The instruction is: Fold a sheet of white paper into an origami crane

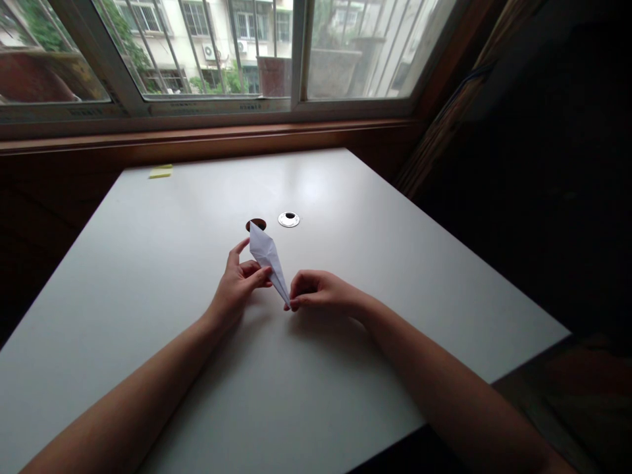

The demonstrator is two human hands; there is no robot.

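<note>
A folded piece of white paper (pixel 267 257), long and pointed, stands slanted above the middle of the white table (pixel 148 263). My left hand (pixel 237 283) grips its middle between thumb and fingers, the index finger raised along its left side. My right hand (pixel 316 293) pinches the paper's lower tip with curled fingers, close to the tabletop.
Just beyond the paper are a round hole (pixel 257 224) in the table and a silver ring-shaped cap (pixel 289 219). A yellow sticky-note pad (pixel 160 172) lies at the far left corner. A wooden sill and barred window run along the back. Dark space lies to the right.
</note>
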